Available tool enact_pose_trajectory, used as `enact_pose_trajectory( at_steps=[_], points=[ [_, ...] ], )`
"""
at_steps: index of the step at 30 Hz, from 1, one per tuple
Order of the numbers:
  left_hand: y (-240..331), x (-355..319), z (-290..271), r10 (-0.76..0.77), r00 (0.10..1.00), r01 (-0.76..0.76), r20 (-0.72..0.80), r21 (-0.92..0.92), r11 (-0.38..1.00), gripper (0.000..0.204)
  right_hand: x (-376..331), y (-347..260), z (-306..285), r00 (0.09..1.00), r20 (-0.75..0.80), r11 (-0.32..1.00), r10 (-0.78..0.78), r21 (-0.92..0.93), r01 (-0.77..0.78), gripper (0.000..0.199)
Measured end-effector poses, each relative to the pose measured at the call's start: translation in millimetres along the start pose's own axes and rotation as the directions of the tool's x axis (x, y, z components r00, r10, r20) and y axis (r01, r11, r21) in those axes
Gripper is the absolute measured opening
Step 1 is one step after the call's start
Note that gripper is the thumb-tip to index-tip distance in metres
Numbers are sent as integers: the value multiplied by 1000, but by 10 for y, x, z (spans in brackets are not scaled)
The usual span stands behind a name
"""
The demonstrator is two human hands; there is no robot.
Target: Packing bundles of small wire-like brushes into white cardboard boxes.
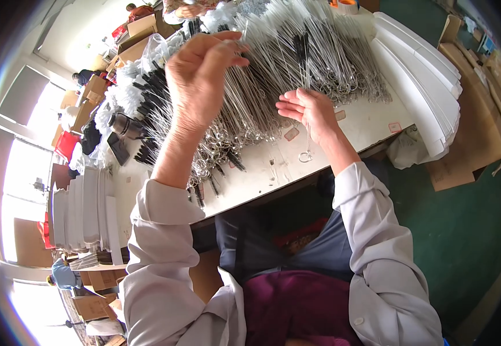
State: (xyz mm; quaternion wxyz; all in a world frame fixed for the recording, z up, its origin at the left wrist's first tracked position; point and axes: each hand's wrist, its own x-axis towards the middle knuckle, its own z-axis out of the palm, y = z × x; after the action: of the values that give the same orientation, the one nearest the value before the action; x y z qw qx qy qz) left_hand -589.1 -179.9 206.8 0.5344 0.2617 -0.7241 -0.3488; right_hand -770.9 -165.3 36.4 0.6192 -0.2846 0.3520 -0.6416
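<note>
Several thin wire brushes with black bristles stand upright in my right hand. Their metal stems pass along my fingers, and the ring ends hang below the palm over the table. My left hand is raised to the left, above the heap of brushes. Its fingers are bent in toward the thumb; whatever is between the fingertips is too small to make out. Under and beyond both hands lies a wide pile of wire-stemmed brushes, ring ends toward me, some with black bristles and others with pale ones.
The white table has its near edge above my lap. Long white cardboard pieces extend off its right side, beside brown cardboard. A dark flask and stacked white sheets are at left. Orange tape sits at the back.
</note>
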Motion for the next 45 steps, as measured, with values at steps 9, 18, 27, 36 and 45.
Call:
enact_pose_trajectory(
  at_steps=[9,18,27,36,45],
  points=[
    [732,133,-799,122,986,-134,-110,-108,985,26,97,120,11,994,-109,1000,-25,0,25,43],
    [1085,-355,-1057,-165,904,358,393,-490,795,35,-519,-383,297,950,273,943,-149,-249,220,43],
    [493,-921,-768,-480,838,540,258,-265,799,20,-1197,-43,560,686,609,905,398,-139,-401,43],
    [39,-1333,-1126,-609,788,592,96,156,791,22,-1522,321,449,746,447,849,493,-433,-302,45],
    [-205,-1702,-1305,-507,860,501,-60,298,813,17,-1589,500,426,761,383,752,524,-627,-203,51]
  ],
)
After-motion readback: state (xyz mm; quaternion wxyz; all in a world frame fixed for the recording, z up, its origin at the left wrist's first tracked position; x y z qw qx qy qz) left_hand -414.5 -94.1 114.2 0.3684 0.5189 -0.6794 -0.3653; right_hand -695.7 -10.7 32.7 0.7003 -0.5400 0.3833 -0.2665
